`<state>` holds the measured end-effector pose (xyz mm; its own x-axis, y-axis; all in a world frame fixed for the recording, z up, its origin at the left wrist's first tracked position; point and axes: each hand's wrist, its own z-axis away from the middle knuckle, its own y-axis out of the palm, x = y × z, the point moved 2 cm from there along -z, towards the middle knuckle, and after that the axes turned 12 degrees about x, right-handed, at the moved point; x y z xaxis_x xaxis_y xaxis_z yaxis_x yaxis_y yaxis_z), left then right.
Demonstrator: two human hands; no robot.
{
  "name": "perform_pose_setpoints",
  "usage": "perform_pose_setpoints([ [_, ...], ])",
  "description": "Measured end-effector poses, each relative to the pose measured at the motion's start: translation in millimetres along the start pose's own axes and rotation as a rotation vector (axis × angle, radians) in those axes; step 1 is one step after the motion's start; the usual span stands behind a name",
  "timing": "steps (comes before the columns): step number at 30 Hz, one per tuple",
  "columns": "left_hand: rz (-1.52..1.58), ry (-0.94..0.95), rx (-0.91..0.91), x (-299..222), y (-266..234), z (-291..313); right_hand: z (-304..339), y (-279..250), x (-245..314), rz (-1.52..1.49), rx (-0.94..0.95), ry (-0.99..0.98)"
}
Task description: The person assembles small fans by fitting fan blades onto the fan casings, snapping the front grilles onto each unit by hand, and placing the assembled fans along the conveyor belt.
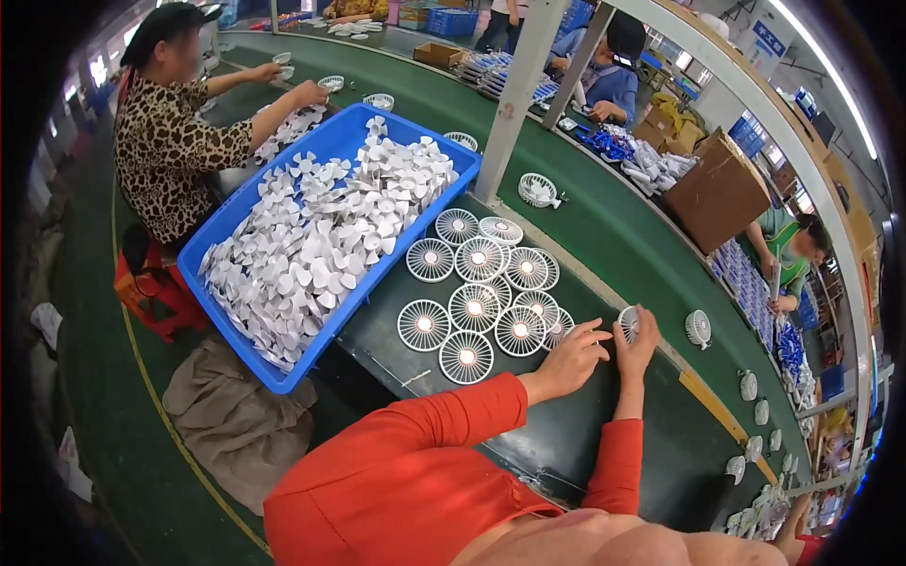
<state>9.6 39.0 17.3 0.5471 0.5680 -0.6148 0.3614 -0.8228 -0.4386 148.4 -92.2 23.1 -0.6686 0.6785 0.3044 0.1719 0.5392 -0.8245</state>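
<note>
My right hand (639,351) is at the far edge of the dark workbench, its fingers closed around a small round white fan grille (629,324). Close beside it, to the left, my left hand (570,363) has its fingers stretched out and apart, with nothing visible in them. Left of this hand, several round white fan grilles (466,357) with pale round centres lie spread and partly overlapping on the bench (415,382). Beyond them on the left stands a big blue crate (326,341), heaped with white fan blades (316,250).
A green conveyor belt (604,236) runs behind the bench, carrying small white fan bodies (697,328). A white metal post (517,99) rises at the bench's far edge. A person in a leopard-print top (179,132) works at the left; others sit across the belt near a cardboard box (719,193).
</note>
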Motion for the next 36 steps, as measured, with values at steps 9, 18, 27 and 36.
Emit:
perform_pose_setpoints([
  [9,0.043,-0.030,0.056,-4.7,0.0,-4.0,-8.5,24.6,-15.5,0.165,0.092,0.122],
  [18,0.005,-0.099,0.025,1.9,-21.9,-30.5,-18.0,21.9,-15.0,0.019,0.022,0.143],
  [27,-0.264,-0.010,0.035,50.2,-46.1,-118.0,-13.4,24.7,-15.6,0.098,0.043,0.139],
  [36,-0.648,-0.297,0.250,198.5,-63.2,-199.3,-17.0,27.0,-1.7,0.059,0.028,0.121],
])
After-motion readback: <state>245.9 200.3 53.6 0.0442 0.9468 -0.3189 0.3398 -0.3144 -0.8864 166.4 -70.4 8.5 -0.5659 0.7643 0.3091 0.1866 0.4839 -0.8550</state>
